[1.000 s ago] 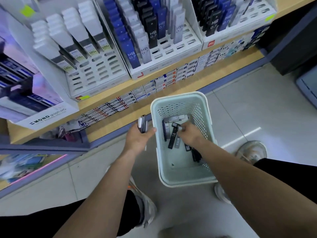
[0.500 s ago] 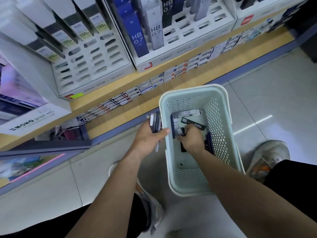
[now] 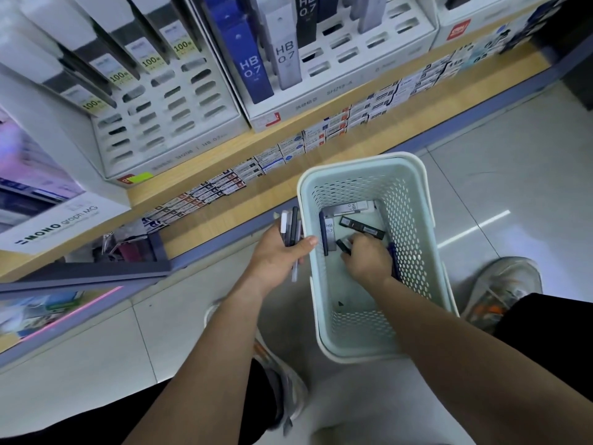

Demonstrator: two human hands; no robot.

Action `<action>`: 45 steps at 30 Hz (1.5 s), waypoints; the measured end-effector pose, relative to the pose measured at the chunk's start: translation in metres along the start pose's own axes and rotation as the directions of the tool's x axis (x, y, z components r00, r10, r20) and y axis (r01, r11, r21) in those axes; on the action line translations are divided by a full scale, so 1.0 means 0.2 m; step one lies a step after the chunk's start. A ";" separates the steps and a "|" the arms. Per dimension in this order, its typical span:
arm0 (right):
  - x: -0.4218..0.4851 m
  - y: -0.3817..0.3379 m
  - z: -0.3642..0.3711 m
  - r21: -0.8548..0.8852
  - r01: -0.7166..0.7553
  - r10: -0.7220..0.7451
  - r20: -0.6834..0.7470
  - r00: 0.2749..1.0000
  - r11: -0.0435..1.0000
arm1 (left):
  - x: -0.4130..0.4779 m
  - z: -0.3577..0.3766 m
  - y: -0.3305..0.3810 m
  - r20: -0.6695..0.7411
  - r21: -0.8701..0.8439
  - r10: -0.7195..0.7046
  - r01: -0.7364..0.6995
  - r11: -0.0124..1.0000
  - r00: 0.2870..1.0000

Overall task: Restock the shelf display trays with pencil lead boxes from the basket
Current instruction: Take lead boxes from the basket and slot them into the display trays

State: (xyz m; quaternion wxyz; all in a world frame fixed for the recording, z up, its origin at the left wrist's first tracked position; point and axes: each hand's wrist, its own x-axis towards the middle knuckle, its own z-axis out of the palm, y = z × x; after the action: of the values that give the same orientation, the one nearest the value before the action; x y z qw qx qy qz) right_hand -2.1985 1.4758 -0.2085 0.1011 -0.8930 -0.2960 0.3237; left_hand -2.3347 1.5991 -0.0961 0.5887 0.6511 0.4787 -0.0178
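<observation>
Gripping stack of lead boxes point(image 3: 290, 228) in left hand point(image 3: 279, 256), long axes toward frame top; pinching black box point(image 3: 342, 245), diagonal, with right hand point(image 3: 369, 263) inside basket point(image 3: 362, 161).

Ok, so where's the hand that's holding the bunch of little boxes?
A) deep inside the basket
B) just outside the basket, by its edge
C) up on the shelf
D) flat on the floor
B: the left hand grips the bunch of lead boxes just outside the basket, by its rim, while the right hand is the one reaching inside, fingers curled on a black box.
</observation>
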 end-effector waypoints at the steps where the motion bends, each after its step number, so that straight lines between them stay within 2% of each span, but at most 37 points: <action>1: 0.01 0.00 0.00 -0.003 0.007 -0.007 -0.006 1.000 1.000 | 0.00 0.00 0.00 0.001 0.001 0.003 -0.003 1.000 1.000; 4: 0.04 -0.04 -0.02 0.066 -0.008 0.008 -0.011 1.000 0.998 | 0.01 0.00 -0.01 0.012 0.000 0.008 -0.008 1.000 1.000; 7: 0.09 -0.10 -0.06 0.159 -0.026 0.019 0.043 0.999 0.987 | 0.01 0.00 -0.02 0.036 0.005 0.007 -0.007 1.000 0.999; 12: 0.14 -0.17 -0.05 0.353 -0.089 0.073 0.057 0.996 0.931 | 0.03 -0.01 -0.04 0.050 -0.022 0.004 -0.003 1.000 0.999; 19: 0.09 -0.17 0.01 0.427 -0.087 0.133 -0.081 0.988 0.900 | 0.04 0.01 -0.05 0.043 -0.056 0.005 -0.003 0.998 0.999; 24: 0.10 -0.17 0.01 0.560 -0.159 0.142 0.075 0.987 0.813 | 0.03 0.01 -0.03 0.059 -0.084 0.038 -0.033 0.996 0.998; 29: 0.10 -0.19 0.03 0.548 -0.137 0.140 0.037 0.989 0.825 | 0.03 0.02 -0.04 0.059 -0.092 0.027 -0.022 0.996 0.998; 39: 0.07 -0.17 -0.01 0.674 -0.147 0.025 0.188 0.982 0.724 | 0.03 0.02 -0.03 0.071 -0.116 0.024 -0.015 0.993 0.997; 45: 0.04 -0.16 -0.05 0.608 -0.061 -0.026 0.134 0.991 0.792 | 0.03 0.01 -0.02 0.032 -0.080 0.005 -0.003 0.997 0.999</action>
State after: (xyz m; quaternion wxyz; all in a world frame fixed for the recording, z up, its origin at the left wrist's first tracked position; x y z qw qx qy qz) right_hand -2.2029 1.5056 -0.1935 0.3605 -0.7911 -0.1736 0.4626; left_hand -2.3328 1.6007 -0.1025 0.6220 0.6276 0.4682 -0.0078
